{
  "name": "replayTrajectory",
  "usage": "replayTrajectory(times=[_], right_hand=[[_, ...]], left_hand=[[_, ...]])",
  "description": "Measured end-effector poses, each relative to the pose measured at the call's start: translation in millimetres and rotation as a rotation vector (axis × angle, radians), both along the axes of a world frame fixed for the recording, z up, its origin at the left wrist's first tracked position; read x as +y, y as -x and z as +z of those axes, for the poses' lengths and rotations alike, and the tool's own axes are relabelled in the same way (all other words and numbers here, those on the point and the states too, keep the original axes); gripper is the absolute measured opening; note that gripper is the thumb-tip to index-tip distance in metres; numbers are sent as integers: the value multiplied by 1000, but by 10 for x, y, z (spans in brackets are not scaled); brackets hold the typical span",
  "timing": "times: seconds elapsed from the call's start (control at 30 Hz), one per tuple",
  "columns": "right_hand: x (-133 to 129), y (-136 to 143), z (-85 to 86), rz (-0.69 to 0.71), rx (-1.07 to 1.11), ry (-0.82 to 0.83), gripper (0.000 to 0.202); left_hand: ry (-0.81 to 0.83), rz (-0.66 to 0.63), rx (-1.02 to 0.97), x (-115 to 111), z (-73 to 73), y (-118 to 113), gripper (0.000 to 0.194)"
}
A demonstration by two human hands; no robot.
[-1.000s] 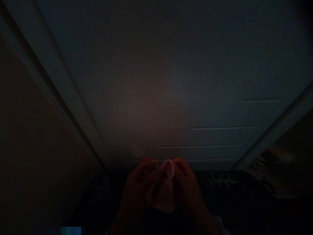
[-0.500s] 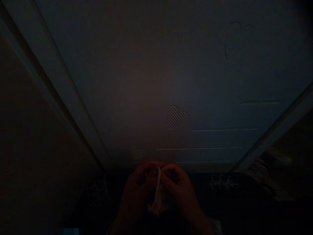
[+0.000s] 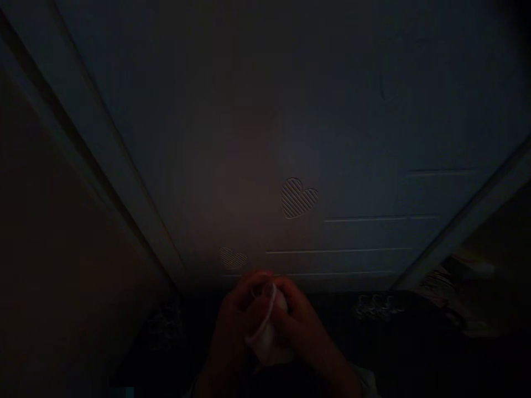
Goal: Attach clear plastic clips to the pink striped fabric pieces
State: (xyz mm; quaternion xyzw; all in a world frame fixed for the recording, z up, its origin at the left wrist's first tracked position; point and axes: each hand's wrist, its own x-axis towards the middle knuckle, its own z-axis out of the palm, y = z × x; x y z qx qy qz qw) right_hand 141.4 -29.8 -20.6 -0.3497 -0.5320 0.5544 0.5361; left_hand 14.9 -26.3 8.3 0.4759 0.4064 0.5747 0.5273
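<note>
The view is very dark. My left hand [image 3: 238,315] and my right hand [image 3: 296,318] meet at the bottom centre, fingers bent inward and fingertips close together. Between them is a small pale piece of cloth [image 3: 269,342] with a light edge running up to the fingertips. Both hands are closed on it. A thin loop, perhaps thread, shows faintly by the left fingers; what it belongs to is too dark to tell.
Beyond the hands stands a pale panel [image 3: 232,138] with engraved hearts and lines. Dark fabric with a light pattern [image 3: 377,307] lies below it. Indistinct items [image 3: 473,268] sit at the right edge.
The pale cloth has turned and spread, showing a broader face between the hands. My fingers have shifted slightly around its edge, and the thin loop looks smaller.
</note>
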Motion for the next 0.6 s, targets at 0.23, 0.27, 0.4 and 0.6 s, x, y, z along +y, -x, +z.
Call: replayTrajectory(times=[0.23,0.27,0.4,0.6], right_hand=[[15,12,-56,-42,-12,30,23],[18,5,-60,-63,-19,30,23],[29,-34,-17,-164,-50,45,24],[45,-60,40,-204,42,102,31]], left_hand=[[-49,-82,49,-14,-84,82,44],[-71,-94,56,-19,-112,110,45],[-67,-173,65,-23,-187,182,53],[14,-21,150,24,-56,109,24]])
